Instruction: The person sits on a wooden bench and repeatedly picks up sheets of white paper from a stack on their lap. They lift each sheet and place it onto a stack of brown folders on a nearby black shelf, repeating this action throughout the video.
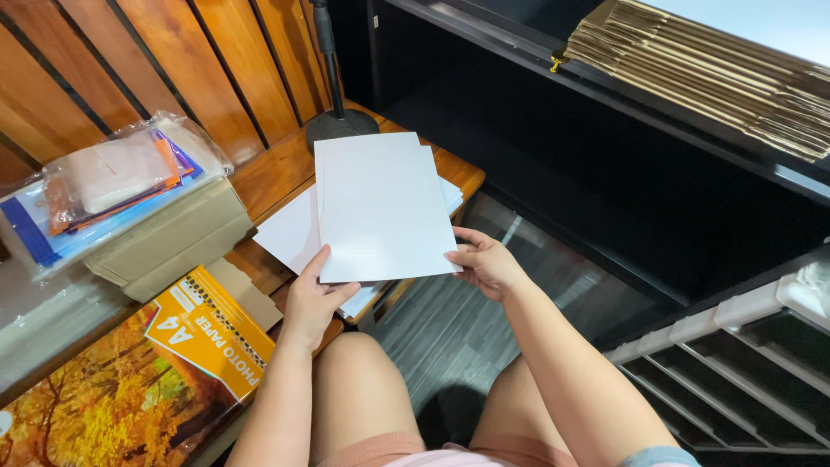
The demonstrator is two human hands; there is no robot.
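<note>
1. The person sits at a low wooden table [277,169] and holds a white sheet stack [380,207] upright-tilted over its near edge, both hands on the bottom margin.
2. The left hand [309,298] pinches the lower left corner, thumb on the front face and fingers closed behind it. The right hand [484,261] clasps the lower right edge, fingers curled around the paper; both grips are closed on the stack.
3. The stack hangs just above more loose white sheets [290,233] that lie flat on the table, partly hidden under it. Whether the held stack touches them cannot be told.
4. The step in hand looks like gathering and squaring the sheets: the top edges are slightly offset, one sheet peeking out on the right.
5. A sensible next move would call for loosening both grips a little so that the edges can be evened, while keeping the thumbs on the front so nothing slips toward the floor.
6. Near the left hand lies an orange photo paper pack [207,333] on an autumn-leaf print [95,398]; further left sit a cardboard box [173,242] and a clear bag of stationery [112,186].
7. A black stand base [340,125] stands behind the stack, and flattened cartons [709,69] lie on the dark shelf [553,73] to the right.
</note>
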